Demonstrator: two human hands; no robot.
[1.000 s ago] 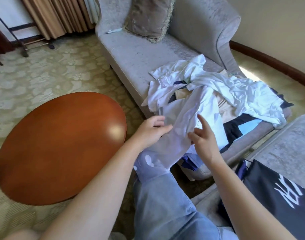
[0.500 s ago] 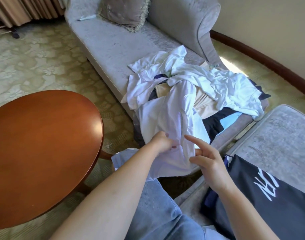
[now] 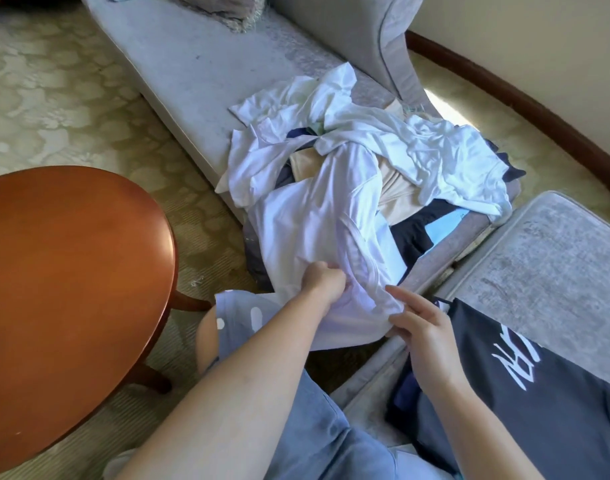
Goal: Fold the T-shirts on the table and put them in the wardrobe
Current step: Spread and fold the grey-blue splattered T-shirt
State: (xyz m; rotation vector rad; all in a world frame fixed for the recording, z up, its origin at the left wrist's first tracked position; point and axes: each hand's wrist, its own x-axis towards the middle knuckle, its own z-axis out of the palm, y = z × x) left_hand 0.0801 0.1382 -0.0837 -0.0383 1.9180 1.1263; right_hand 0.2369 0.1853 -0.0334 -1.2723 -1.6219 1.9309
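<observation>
White T-shirt [image 3: 317, 237]: long axis runs from the far end down toward the person. Its far end lies in the pile of clothes [image 3: 435, 157] on the grey sofa [image 3: 199, 64]. The near end hangs off the sofa's front edge, over the person's knee. The cloth is bunched and creased, not flat. Which end is collar and which is hem cannot be told.

Left hand [image 3: 322, 282]: forearm comes in from below, knuckles up, fingers curled tight into a fold of the white T-shirt near its lower end. Firm grasp on cloth.

Right hand [image 3: 421, 327]: just beside the left, at the shirt's lower right edge, palm turned inward. Forefinger is stretched toward the cloth and the lower fingers touch the edge. Whether they pinch it cannot be told.

Surroundings: the pile holds other white shirts, a beige piece and dark and light-blue pieces, tangled over the white T-shirt's far end. A black T-shirt [image 3: 539, 393] with white print lies under the right forearm, on a grey seat [image 3: 556, 265]. A round wooden table [image 3: 71, 271] stands to the left on patterned carpet, apart from the shirt.
</observation>
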